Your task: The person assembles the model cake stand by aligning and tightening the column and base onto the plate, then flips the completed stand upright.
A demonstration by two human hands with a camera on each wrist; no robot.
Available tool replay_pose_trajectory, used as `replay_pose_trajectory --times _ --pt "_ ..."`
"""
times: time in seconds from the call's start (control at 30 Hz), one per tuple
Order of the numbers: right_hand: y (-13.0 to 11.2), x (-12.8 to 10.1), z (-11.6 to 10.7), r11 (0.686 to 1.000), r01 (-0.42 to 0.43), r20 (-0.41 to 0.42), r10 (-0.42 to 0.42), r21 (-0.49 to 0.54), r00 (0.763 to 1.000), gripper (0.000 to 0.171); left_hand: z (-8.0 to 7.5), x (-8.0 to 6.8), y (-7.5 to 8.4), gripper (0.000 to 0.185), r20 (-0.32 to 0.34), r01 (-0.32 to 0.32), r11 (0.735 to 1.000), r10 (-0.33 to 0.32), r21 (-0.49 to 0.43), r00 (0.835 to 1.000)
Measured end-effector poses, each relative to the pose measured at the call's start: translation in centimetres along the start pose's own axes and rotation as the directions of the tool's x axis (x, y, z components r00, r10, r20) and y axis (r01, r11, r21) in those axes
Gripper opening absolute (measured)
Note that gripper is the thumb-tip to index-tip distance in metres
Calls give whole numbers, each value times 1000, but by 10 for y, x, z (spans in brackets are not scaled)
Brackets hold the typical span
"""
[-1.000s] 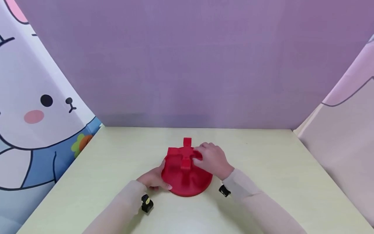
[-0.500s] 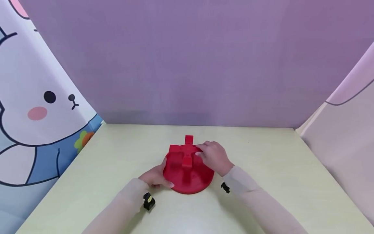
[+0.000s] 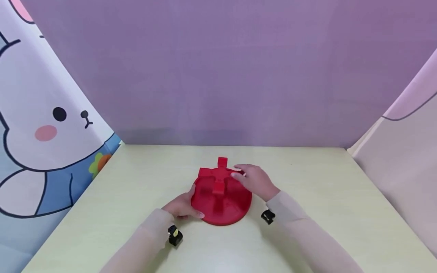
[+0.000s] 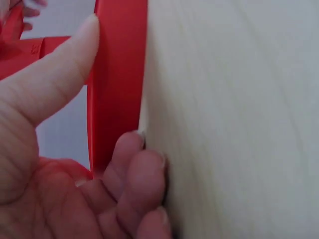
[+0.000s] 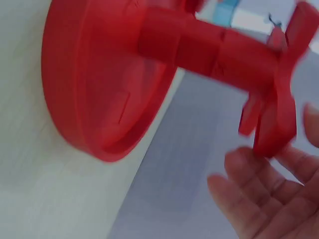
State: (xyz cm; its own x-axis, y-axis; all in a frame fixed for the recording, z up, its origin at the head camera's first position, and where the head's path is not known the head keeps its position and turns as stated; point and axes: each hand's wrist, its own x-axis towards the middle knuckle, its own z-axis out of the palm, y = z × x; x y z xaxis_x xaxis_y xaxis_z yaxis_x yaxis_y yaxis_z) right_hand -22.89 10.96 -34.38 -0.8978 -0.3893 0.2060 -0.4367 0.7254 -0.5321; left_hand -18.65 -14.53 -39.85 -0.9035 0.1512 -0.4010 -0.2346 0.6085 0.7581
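A red stand [image 3: 235,206] sits on the table, with a wide round base, a central post [image 5: 197,45] and a cross-shaped top [image 3: 219,174] with stubby arms. At the base's left edge, my left hand [image 3: 182,205] grips the rim. In the left wrist view its thumb [image 4: 60,82] lies along the rim's side, the other fingers curled low beside it near the tabletop. My right hand [image 3: 257,181] is at the right side of the cross-shaped top, thumb and fingers parted and loosely bent. The right wrist view shows its fingers [image 5: 249,181] close around one arm's tip, blurred.
The pale table [image 3: 143,174] ends at a purple back wall [image 3: 218,72]. A cartoon-printed sheet [image 3: 30,151] hangs on the left, and a pale panel [image 3: 403,167] on the right. Small black devices are strapped at the left wrist [image 3: 175,236] and right wrist [image 3: 268,216].
The right hand has drawn a little to the right, its thumb and fingers parting beside the cross-shaped top. The left hand stays at the base's rim. The head view has shifted slightly.
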Motion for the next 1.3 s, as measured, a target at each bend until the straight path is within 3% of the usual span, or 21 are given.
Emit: replay_pose_trajectory --times 0.13,0.27,0.4,0.5,0.67,0.83,1.07,1.3 --pt "20 -1 -8 974 -66 10 65 218 998 38 -9 1 -4 104 31 5 999 -4 -37 999" --pt "38 -1 -10 942 -164 104 139 294 985 39 -22 2 -5 91 45 45 997 -41 -70 998" --pt "52 -2 -6 917 -288 235 225 278 946 43 -30 5 -2 83 74 49 991 -39 -127 996" --pt "59 -8 -3 909 -325 287 248 262 925 46 -30 8 -2 79 115 58 985 -40 -161 993" --pt "70 -14 3 901 -341 299 260 266 918 48 -26 14 -2 82 153 78 982 -51 -172 987" --pt "77 -10 6 882 -384 347 282 274 895 54 -24 21 0 86 140 68 971 -36 -228 990" --pt "68 -8 18 903 -370 411 259 217 874 57 -25 16 -5 87 108 56 972 -32 -227 994" --pt "63 -4 25 904 -370 395 266 214 879 54 -20 20 -3 87 79 71 966 -53 -249 995"
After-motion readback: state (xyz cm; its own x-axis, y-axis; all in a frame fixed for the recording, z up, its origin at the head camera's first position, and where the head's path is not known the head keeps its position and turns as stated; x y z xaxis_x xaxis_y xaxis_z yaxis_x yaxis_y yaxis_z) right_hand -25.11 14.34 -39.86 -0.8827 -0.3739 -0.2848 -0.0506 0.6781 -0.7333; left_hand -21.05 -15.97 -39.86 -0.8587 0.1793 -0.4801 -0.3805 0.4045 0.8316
